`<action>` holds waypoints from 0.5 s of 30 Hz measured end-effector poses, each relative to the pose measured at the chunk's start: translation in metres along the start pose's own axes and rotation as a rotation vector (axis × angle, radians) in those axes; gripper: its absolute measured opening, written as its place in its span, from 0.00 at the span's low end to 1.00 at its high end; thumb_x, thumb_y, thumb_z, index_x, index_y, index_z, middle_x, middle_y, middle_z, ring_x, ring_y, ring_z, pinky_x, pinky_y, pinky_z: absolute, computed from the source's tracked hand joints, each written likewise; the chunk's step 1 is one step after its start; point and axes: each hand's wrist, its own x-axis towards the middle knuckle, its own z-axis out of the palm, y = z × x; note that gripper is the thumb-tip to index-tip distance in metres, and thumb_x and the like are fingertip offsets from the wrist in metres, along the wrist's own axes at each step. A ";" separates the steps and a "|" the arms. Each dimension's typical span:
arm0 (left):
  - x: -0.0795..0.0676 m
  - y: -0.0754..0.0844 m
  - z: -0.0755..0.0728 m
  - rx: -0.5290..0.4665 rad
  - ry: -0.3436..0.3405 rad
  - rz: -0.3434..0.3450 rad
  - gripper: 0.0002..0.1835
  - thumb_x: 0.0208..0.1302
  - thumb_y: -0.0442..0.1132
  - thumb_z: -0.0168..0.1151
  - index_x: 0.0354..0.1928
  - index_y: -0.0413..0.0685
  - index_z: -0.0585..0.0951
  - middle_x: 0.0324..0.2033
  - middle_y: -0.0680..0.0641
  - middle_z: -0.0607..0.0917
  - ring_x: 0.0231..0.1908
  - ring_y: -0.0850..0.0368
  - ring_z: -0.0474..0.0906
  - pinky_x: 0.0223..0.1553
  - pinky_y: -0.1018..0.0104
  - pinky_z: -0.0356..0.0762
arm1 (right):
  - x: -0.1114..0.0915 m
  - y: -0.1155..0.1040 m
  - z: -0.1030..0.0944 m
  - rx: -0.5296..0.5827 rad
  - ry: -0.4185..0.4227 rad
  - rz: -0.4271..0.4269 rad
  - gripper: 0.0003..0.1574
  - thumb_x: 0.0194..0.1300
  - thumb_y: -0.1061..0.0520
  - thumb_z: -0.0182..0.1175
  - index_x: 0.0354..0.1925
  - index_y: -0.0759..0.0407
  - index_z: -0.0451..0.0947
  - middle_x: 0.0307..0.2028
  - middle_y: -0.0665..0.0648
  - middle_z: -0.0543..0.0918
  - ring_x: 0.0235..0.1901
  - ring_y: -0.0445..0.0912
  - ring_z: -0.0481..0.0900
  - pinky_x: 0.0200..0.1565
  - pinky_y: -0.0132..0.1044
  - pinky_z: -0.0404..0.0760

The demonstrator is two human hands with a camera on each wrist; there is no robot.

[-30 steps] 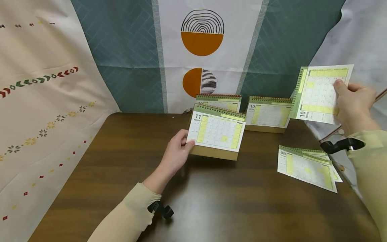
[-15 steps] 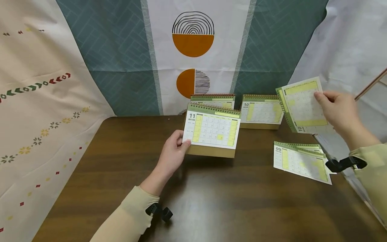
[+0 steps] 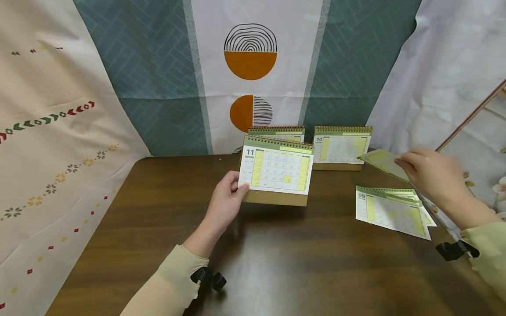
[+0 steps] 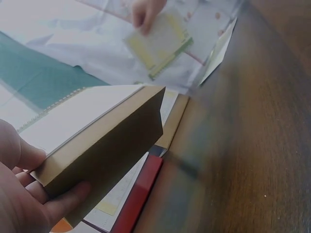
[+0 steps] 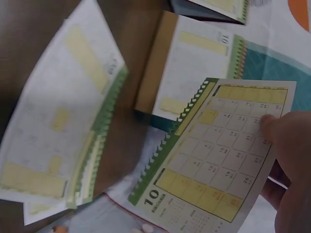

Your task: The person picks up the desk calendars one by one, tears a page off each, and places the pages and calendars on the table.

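My left hand [image 3: 226, 197] grips the lower left corner of a desk calendar [image 3: 276, 171] showing page 11, thumb in front and fingers beneath its brown cardboard stand [image 4: 107, 131]. That calendar is raised and tilted above the table. Over at the right, my right hand [image 3: 435, 175] pinches a loose calendar page [image 5: 223, 150] marked 10, its green edge torn along the binding holes. In the head view this page [image 3: 383, 163] is tipped nearly edge-on. Below it lie several torn-off pages [image 3: 391, 213], the top one marked 09.
Another desk calendar [image 3: 343, 147] showing 10 stands at the back of the brown table [image 3: 189, 245]. One more calendar [image 3: 276, 130] is mostly hidden behind the held one. Patterned cloths [image 3: 158, 66] hang along the back and sides.
My right hand has moved left and down with the loose page, which has tipped from upright to nearly flat over the pile. My left hand still holds its calendar in place.
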 end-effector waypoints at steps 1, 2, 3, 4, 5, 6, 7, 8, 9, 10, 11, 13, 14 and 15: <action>0.000 0.000 0.000 -0.001 0.001 0.002 0.11 0.80 0.27 0.63 0.59 0.38 0.80 0.50 0.40 0.93 0.27 0.54 0.64 0.28 0.63 0.56 | -0.004 -0.001 0.002 -0.007 0.014 -0.032 0.11 0.64 0.65 0.78 0.45 0.64 0.91 0.36 0.62 0.89 0.28 0.62 0.86 0.23 0.60 0.78; 0.001 0.000 -0.001 -0.002 0.003 0.006 0.11 0.80 0.27 0.63 0.59 0.37 0.80 0.50 0.40 0.92 0.27 0.54 0.63 0.28 0.64 0.56 | -0.008 -0.002 0.005 -0.009 0.029 -0.062 0.12 0.63 0.65 0.79 0.46 0.64 0.91 0.36 0.62 0.89 0.28 0.62 0.87 0.23 0.60 0.78; 0.001 0.000 -0.001 -0.003 0.004 0.008 0.11 0.80 0.27 0.63 0.59 0.37 0.80 0.50 0.40 0.92 0.27 0.54 0.63 0.28 0.64 0.56 | -0.012 -0.003 0.007 -0.009 0.039 -0.093 0.11 0.66 0.64 0.77 0.46 0.64 0.91 0.36 0.62 0.89 0.29 0.62 0.87 0.24 0.61 0.79; 0.001 -0.001 -0.001 -0.004 0.006 0.012 0.11 0.80 0.27 0.63 0.59 0.37 0.80 0.50 0.39 0.92 0.27 0.54 0.64 0.27 0.64 0.56 | -0.015 -0.004 0.009 -0.011 0.049 -0.115 0.09 0.74 0.58 0.73 0.46 0.64 0.91 0.37 0.61 0.89 0.29 0.62 0.86 0.23 0.61 0.79; 0.001 -0.001 -0.002 -0.004 0.009 0.014 0.11 0.80 0.27 0.63 0.59 0.37 0.80 0.51 0.39 0.92 0.27 0.53 0.63 0.27 0.64 0.56 | -0.018 -0.005 0.011 -0.017 0.060 -0.140 0.15 0.81 0.52 0.67 0.46 0.63 0.91 0.37 0.60 0.89 0.28 0.61 0.86 0.22 0.60 0.78; 0.002 -0.001 -0.002 -0.006 0.010 0.014 0.11 0.80 0.27 0.63 0.59 0.37 0.80 0.51 0.40 0.92 0.27 0.53 0.64 0.27 0.64 0.56 | -0.021 -0.005 0.014 -0.024 0.068 -0.165 0.23 0.86 0.46 0.60 0.45 0.62 0.91 0.36 0.59 0.89 0.26 0.60 0.85 0.21 0.58 0.77; 0.002 -0.001 -0.003 -0.005 0.011 0.014 0.11 0.80 0.27 0.63 0.59 0.38 0.80 0.51 0.40 0.92 0.27 0.53 0.64 0.27 0.64 0.56 | -0.023 -0.005 0.017 -0.028 0.079 -0.194 0.32 0.90 0.40 0.52 0.44 0.62 0.91 0.35 0.59 0.88 0.25 0.58 0.84 0.20 0.56 0.77; 0.002 -0.001 -0.003 -0.005 0.012 0.014 0.11 0.80 0.27 0.63 0.59 0.38 0.80 0.51 0.40 0.92 0.28 0.53 0.66 0.28 0.64 0.56 | -0.026 -0.006 0.020 -0.029 0.082 -0.214 0.41 0.91 0.36 0.43 0.43 0.62 0.90 0.35 0.58 0.88 0.24 0.57 0.84 0.19 0.54 0.77; 0.002 -0.001 -0.004 -0.006 0.013 0.012 0.11 0.80 0.27 0.63 0.59 0.38 0.80 0.51 0.40 0.92 0.29 0.53 0.66 0.28 0.64 0.56 | -0.028 -0.006 0.024 -0.029 0.082 -0.230 0.49 0.91 0.32 0.34 0.42 0.62 0.90 0.34 0.58 0.87 0.23 0.56 0.83 0.19 0.53 0.76; 0.002 -0.001 -0.004 -0.004 0.016 0.011 0.11 0.80 0.27 0.63 0.59 0.38 0.80 0.51 0.40 0.92 0.28 0.53 0.65 0.28 0.63 0.56 | -0.031 -0.007 0.027 -0.030 0.082 -0.238 0.55 0.89 0.29 0.28 0.41 0.62 0.90 0.33 0.57 0.87 0.23 0.55 0.83 0.19 0.52 0.76; 0.002 -0.001 -0.004 -0.005 0.016 0.011 0.10 0.80 0.27 0.63 0.58 0.38 0.80 0.50 0.40 0.92 0.28 0.53 0.64 0.28 0.63 0.56 | -0.034 -0.007 0.030 -0.022 0.077 -0.243 0.55 0.89 0.28 0.27 0.41 0.62 0.90 0.33 0.56 0.87 0.23 0.55 0.84 0.19 0.52 0.76; 0.002 -0.001 -0.004 -0.004 0.017 0.012 0.10 0.80 0.27 0.63 0.58 0.38 0.80 0.50 0.40 0.93 0.27 0.53 0.61 0.28 0.63 0.55 | -0.040 -0.008 0.035 -0.005 0.061 -0.234 0.56 0.88 0.28 0.26 0.41 0.62 0.91 0.33 0.56 0.88 0.23 0.54 0.84 0.19 0.51 0.76; 0.002 0.000 -0.004 -0.004 0.019 0.013 0.10 0.80 0.27 0.63 0.58 0.38 0.80 0.50 0.40 0.93 0.27 0.53 0.61 0.28 0.63 0.55 | -0.043 -0.009 0.037 0.005 0.052 -0.227 0.51 0.90 0.30 0.32 0.41 0.61 0.91 0.34 0.55 0.88 0.23 0.54 0.84 0.19 0.51 0.77; 0.002 0.000 -0.004 -0.005 0.021 0.013 0.10 0.80 0.27 0.63 0.58 0.37 0.80 0.50 0.40 0.93 0.27 0.53 0.59 0.28 0.63 0.55 | -0.045 -0.010 0.040 0.010 0.044 -0.217 0.44 0.90 0.33 0.41 0.41 0.61 0.91 0.34 0.55 0.88 0.23 0.54 0.84 0.20 0.51 0.77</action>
